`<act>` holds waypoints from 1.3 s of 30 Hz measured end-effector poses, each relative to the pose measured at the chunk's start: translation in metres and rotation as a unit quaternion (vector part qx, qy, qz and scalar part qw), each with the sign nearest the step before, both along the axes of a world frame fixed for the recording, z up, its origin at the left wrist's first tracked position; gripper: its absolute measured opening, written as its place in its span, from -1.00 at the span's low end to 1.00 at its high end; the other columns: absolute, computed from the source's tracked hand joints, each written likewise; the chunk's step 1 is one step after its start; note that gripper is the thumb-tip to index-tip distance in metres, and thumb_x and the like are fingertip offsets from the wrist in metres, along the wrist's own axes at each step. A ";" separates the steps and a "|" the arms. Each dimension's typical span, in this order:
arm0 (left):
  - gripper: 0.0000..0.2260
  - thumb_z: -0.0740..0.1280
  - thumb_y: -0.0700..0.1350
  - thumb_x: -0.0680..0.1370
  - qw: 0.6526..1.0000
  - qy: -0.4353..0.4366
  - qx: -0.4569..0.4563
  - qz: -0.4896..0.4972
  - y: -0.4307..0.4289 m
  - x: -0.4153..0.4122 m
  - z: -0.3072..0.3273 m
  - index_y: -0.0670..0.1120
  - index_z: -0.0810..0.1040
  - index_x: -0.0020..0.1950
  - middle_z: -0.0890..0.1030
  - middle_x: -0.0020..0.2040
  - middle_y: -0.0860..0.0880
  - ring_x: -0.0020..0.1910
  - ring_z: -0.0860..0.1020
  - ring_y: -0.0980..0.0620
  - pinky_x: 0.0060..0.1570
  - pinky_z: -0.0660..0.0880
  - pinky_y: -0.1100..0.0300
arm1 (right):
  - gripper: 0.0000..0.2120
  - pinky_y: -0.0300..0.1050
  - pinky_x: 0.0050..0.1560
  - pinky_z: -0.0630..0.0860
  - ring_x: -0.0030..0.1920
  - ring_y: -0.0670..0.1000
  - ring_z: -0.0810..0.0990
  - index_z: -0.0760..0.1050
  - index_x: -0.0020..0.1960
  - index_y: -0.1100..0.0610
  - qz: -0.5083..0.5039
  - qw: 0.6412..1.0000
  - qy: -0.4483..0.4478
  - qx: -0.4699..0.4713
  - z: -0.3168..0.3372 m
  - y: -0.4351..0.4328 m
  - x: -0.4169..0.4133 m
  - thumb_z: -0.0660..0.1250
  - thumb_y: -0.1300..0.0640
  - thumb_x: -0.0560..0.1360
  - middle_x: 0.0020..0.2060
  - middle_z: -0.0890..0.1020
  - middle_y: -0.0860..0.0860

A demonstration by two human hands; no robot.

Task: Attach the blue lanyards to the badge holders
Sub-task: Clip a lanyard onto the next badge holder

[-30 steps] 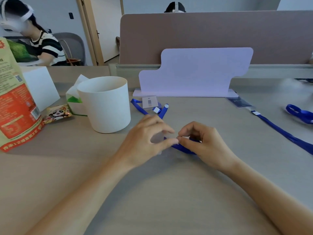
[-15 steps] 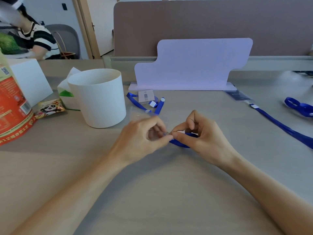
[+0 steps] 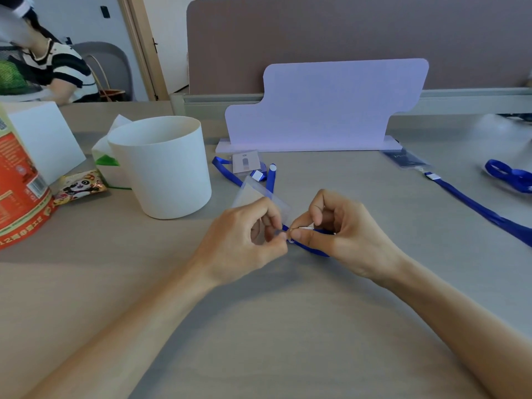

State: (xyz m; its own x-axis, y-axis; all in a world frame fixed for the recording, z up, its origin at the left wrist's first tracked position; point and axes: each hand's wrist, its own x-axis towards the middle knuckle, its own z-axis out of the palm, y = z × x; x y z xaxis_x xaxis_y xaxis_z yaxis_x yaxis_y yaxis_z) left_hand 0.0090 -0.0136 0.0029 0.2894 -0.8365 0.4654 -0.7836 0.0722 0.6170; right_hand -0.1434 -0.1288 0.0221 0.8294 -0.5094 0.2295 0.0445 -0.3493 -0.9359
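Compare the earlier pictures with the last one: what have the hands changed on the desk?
The left hand has raised the clear badge holder and tilted it up. The right hand keeps pinching the lanyard by its end, close beside it. The white tub and other lanyards stayed put.

Only "12", along the bottom edge of the red bag [image 3: 17, 203]

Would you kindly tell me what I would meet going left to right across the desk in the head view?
Red-and-green printed bag, panda-print snack packet, white round tub, left hand pinching a clear plastic badge holder, right hand pinching a blue lanyard end, dark badge holder, coiled blue lanyard.
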 end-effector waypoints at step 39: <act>-0.85 -0.04 0.01 0.49 0.979 -0.190 0.021 0.077 -0.003 0.001 -0.007 0.02 0.27 -0.16 0.38 -0.37 0.09 -0.34 0.32 0.04 -0.36 0.28 0.10 | -0.86 -0.42 -0.28 0.48 -0.33 -0.20 0.64 0.68 -0.22 0.19 -0.052 0.995 -0.021 0.077 -0.005 0.001 0.009 0.43 0.39 0.42 -0.34 0.73 -0.05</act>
